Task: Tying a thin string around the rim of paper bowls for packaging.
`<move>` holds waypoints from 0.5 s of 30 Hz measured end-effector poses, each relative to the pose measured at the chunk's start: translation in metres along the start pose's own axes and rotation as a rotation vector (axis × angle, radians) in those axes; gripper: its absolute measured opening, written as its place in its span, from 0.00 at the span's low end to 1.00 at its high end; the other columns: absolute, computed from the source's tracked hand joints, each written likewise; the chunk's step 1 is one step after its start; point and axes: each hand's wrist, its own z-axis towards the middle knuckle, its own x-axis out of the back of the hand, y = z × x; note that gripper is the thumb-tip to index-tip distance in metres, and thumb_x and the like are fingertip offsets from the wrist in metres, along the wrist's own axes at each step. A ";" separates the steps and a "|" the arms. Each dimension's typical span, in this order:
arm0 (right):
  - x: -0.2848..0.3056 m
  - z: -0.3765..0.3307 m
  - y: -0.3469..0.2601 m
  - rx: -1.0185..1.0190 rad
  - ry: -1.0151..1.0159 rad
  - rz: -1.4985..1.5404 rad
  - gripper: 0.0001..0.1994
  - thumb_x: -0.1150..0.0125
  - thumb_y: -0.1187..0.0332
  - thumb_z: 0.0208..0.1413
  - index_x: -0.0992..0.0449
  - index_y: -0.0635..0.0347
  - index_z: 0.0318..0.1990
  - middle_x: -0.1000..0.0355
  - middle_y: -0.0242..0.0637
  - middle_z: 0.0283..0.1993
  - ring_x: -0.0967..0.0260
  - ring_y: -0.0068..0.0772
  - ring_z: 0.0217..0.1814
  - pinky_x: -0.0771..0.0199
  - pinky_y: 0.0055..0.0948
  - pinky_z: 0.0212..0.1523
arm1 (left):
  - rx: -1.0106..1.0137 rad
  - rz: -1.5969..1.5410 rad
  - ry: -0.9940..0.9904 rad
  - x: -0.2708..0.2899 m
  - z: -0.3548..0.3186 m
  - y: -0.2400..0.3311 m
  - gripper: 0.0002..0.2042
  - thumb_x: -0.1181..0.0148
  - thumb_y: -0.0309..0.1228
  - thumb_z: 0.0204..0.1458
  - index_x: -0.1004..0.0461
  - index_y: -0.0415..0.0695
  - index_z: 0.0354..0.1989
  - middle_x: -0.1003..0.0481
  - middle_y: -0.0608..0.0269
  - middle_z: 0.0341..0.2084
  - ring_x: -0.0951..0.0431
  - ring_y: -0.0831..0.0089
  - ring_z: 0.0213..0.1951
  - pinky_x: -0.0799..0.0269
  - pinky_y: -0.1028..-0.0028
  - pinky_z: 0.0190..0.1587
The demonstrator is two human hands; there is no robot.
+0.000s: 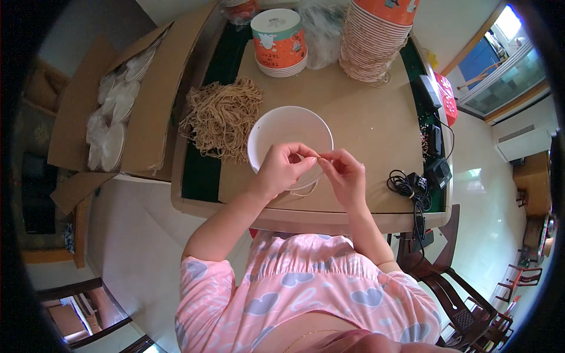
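At mid-frame, the left hand [278, 169] and right hand [345, 176] have fingers pinched on a thin tan cord [318, 157], over the right rim of a white bucket [287, 127]. Past it, the brown desk [376, 159] carries heaped twine [222, 119] and, at top, orange bucket stacks [376, 44]; pale floor [491, 194] shows far right.

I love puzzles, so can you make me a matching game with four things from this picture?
Things:
1. Open white bucket
2. Pile of string
3. Cardboard box
4. Coiled black cable

Clues:
A. Has open flaps
B. Near the right edge of the table
C. Partly hidden by the left hand
D. Tan and tangled

Right pairs: 1-C, 2-D, 3-A, 4-B
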 end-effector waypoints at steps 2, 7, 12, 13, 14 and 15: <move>0.001 0.002 -0.003 -0.076 0.010 0.029 0.03 0.36 0.76 0.52 0.22 0.63 0.34 0.36 0.21 0.22 0.50 0.09 0.21 0.49 0.15 0.21 | -0.121 0.150 0.086 -0.004 -0.002 0.007 0.04 0.39 0.25 0.50 0.23 0.38 0.32 0.25 0.70 0.22 0.31 0.86 0.22 0.34 0.81 0.25; -0.002 0.002 -0.002 -0.049 0.019 0.049 0.03 0.36 0.77 0.51 0.23 0.63 0.32 0.36 0.20 0.21 0.49 0.09 0.21 0.48 0.14 0.20 | -0.254 0.343 0.148 -0.006 -0.003 0.007 0.03 0.38 0.24 0.48 0.24 0.38 0.30 0.25 0.66 0.24 0.29 0.83 0.24 0.32 0.80 0.28; -0.006 0.002 0.000 -0.012 0.028 0.014 0.03 0.36 0.78 0.50 0.25 0.62 0.31 0.35 0.21 0.23 0.47 0.09 0.21 0.47 0.15 0.21 | -0.355 0.472 0.183 -0.010 -0.008 0.005 0.03 0.39 0.21 0.48 0.25 0.40 0.31 0.26 0.67 0.29 0.30 0.83 0.25 0.34 0.83 0.28; -0.006 0.002 -0.003 0.035 0.043 -0.044 0.03 0.36 0.78 0.50 0.25 0.62 0.31 0.35 0.22 0.23 0.47 0.09 0.21 0.46 0.15 0.21 | -0.369 0.474 0.184 -0.011 -0.010 0.004 0.03 0.39 0.21 0.48 0.25 0.40 0.31 0.26 0.66 0.30 0.29 0.83 0.26 0.33 0.82 0.28; -0.007 0.002 -0.004 0.083 0.058 -0.102 0.04 0.36 0.79 0.49 0.25 0.62 0.31 0.35 0.23 0.24 0.46 0.10 0.21 0.46 0.15 0.21 | -0.382 0.475 0.184 -0.012 -0.010 0.004 0.03 0.40 0.21 0.48 0.25 0.39 0.31 0.27 0.66 0.31 0.28 0.82 0.27 0.33 0.82 0.28; -0.007 0.001 -0.004 0.084 0.056 -0.102 0.04 0.36 0.79 0.49 0.25 0.62 0.31 0.35 0.23 0.24 0.46 0.10 0.21 0.46 0.15 0.21 | -0.383 0.475 0.186 -0.012 -0.011 0.003 0.03 0.40 0.21 0.48 0.25 0.39 0.31 0.27 0.66 0.31 0.28 0.82 0.27 0.33 0.82 0.28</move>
